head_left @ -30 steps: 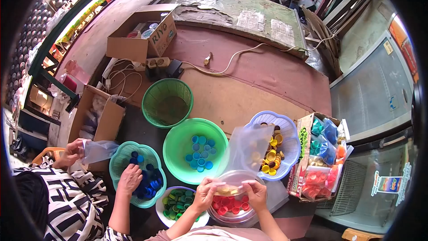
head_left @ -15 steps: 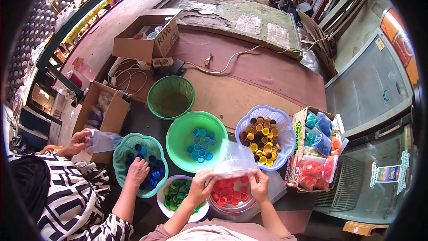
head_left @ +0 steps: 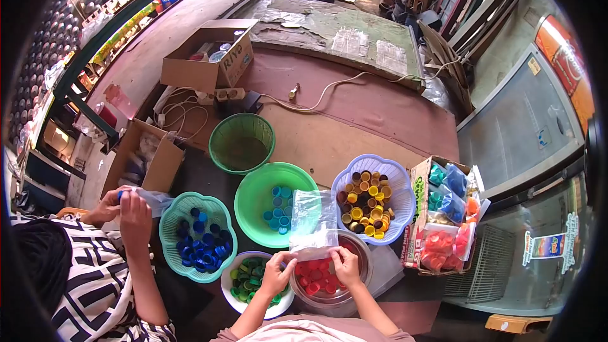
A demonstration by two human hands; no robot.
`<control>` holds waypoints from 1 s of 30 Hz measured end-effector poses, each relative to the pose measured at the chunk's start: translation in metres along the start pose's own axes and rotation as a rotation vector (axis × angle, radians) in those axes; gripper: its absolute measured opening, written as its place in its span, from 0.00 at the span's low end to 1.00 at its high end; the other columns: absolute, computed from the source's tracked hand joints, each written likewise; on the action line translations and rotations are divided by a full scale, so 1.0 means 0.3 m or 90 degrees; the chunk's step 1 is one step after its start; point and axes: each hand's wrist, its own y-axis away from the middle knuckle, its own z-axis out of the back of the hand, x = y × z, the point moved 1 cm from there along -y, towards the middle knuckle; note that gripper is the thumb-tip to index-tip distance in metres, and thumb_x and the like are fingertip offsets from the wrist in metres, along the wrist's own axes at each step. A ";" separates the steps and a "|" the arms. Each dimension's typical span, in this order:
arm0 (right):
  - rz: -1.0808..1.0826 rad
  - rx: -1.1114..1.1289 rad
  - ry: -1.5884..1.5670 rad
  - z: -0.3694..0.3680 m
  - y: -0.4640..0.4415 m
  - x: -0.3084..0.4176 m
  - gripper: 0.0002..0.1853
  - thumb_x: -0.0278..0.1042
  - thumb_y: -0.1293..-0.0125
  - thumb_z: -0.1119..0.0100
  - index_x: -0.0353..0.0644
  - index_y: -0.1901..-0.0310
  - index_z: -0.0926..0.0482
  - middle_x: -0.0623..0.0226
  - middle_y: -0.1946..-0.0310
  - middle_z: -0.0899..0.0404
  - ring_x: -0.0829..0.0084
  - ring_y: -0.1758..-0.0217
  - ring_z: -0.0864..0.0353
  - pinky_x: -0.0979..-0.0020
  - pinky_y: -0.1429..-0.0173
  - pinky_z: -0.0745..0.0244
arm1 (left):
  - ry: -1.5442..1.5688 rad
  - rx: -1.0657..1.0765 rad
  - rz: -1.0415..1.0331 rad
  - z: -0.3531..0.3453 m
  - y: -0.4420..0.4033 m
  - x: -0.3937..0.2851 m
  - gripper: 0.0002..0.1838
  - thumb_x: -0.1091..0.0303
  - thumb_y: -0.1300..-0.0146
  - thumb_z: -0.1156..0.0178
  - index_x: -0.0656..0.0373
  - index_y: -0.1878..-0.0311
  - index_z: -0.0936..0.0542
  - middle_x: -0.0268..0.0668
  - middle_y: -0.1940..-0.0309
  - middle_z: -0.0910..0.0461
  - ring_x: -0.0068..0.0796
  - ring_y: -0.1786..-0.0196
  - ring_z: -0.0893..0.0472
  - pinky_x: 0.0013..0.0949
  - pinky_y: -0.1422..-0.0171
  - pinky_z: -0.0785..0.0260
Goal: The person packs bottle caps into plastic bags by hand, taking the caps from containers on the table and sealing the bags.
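My left hand (head_left: 277, 272) and my right hand (head_left: 346, 267) pinch the near edge of a clear plastic bag (head_left: 314, 218), one at each side. The bag looks flat and extends away from me over the rim of a green basin (head_left: 247, 223) with light-blue caps (head_left: 277, 218). Below my hands is a round bowl (head_left: 367, 265) holding red bottle caps (head_left: 315, 277). A white bowl (head_left: 228, 292) of green caps (head_left: 248, 278) stands beside my left hand. Beyond my right hand is a lavender basket (head_left: 405, 206) with yellow and brown caps (head_left: 364, 197).
At left, a co-worker's hands (head_left: 130, 212) hold a plastic bag by a teal basket (head_left: 170, 240) of dark-blue caps (head_left: 204, 244). A dark green basket (head_left: 221, 152) stands farther back. At right, a carton (head_left: 415, 215) holds bagged caps beside a glass-door cooler (head_left: 516, 126).
My hands have moved slightly left and closer together, and the bag now stretches out flatter. The co-worker's hand has lifted from the blue caps to their bag.
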 end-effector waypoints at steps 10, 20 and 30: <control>-0.117 -0.005 -0.138 -0.063 -0.038 -0.097 0.10 0.35 0.36 0.47 0.37 0.69 0.24 0.73 0.86 0.27 0.85 0.81 0.29 0.78 0.76 0.34 | -0.158 -0.102 -0.218 -0.007 -0.098 -0.006 0.12 0.67 0.47 0.38 0.64 0.69 0.29 0.42 0.66 0.25 0.38 0.63 0.25 0.38 0.53 0.34; -0.254 0.081 -0.250 -0.050 -0.041 -0.071 0.11 0.38 0.36 0.48 0.37 0.62 0.27 0.69 0.77 0.24 0.81 0.82 0.26 0.79 0.80 0.32 | 0.125 -0.047 -0.059 -0.068 -0.114 0.004 0.08 0.73 0.42 0.43 0.65 0.69 0.32 0.39 0.69 0.28 0.28 0.66 0.27 0.28 0.59 0.33; -0.236 0.132 -0.296 0.000 -0.051 0.046 0.15 0.34 0.38 0.45 0.37 0.51 0.28 0.69 0.61 0.23 0.79 0.59 0.25 0.77 0.57 0.28 | 0.297 0.005 -0.104 -0.078 -0.105 0.039 0.06 0.76 0.42 0.45 0.62 0.68 0.33 0.35 0.69 0.28 0.23 0.68 0.29 0.25 0.60 0.35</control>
